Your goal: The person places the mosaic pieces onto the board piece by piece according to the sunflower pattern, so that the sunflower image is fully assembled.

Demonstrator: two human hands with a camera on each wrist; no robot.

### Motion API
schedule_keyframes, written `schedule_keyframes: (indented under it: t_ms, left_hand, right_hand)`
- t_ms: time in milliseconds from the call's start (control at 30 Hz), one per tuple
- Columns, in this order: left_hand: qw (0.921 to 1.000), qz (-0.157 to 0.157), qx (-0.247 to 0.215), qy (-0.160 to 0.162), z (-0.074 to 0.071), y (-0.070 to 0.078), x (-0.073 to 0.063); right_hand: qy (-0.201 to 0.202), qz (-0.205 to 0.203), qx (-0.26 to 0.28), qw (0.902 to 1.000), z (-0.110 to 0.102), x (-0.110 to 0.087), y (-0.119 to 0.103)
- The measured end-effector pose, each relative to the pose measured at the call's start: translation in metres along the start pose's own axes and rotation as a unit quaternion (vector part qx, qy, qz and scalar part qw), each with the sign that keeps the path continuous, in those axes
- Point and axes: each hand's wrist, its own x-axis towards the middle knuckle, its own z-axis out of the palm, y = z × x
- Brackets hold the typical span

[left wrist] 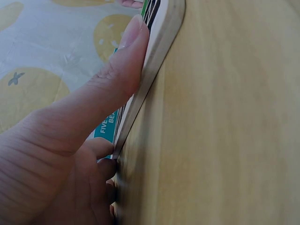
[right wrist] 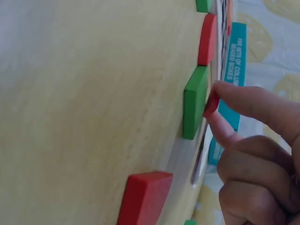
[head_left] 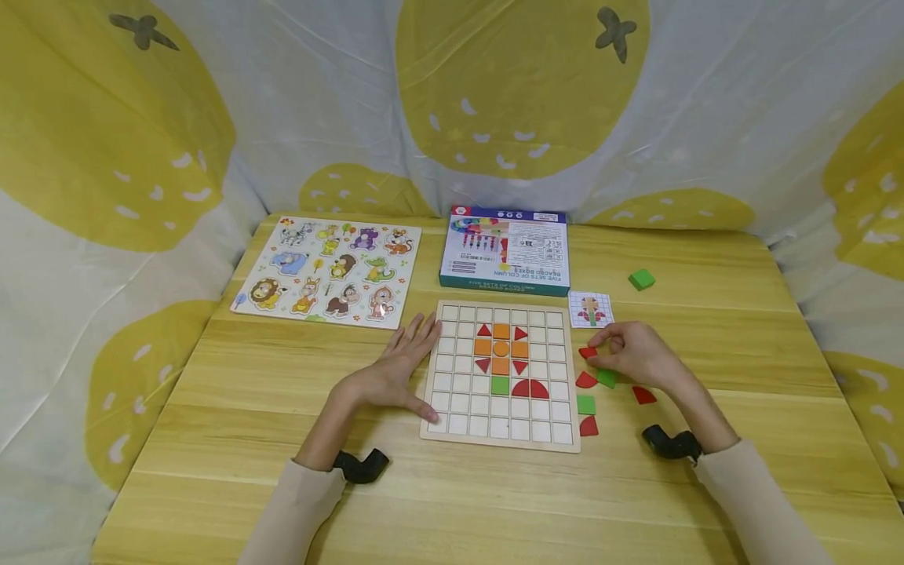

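Observation:
A wooden grid board (head_left: pixel 466 447) lies on the table, with orange squares, an orange circle, red triangles, a green square (head_left: pixel 500 385) and two red quarter-circle pieces in its cells. My left hand (head_left: pixel 390 375) rests at its left edge, fingers spread and thumb (left wrist: pixel 112 72) on the near left corner. Beyond the right edge, my right hand (head_left: pixel 639 355) pinches a red quarter-circle piece (right wrist: pixel 212 103) between thumb and index finger. Below and around that hand lie loose red quarter-circles (head_left: pixel 588 426) and green squares (head_left: pixel 585 405). A small pattern card (head_left: pixel 600 300) lies just above.
An animal puzzle board (head_left: pixel 318 271) lies at the back left. Behind the grid board is a flat box (head_left: pixel 504 255) with blue and green edges. Another green block (head_left: pixel 642 279) sits at the back right. A patterned cloth (head_left: pixel 339 94) hangs around the table's far side.

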Motion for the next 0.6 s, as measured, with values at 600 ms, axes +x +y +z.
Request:
schedule_keyframes:
  t_ms: [600]
  left_hand:
    - [1.0000,0.002,-0.005,-0.001,-0.001,0.000,0.000]
  right_hand:
    - [0.004,0.029,0.038,0.9989,-0.011,-0.004,0.010]
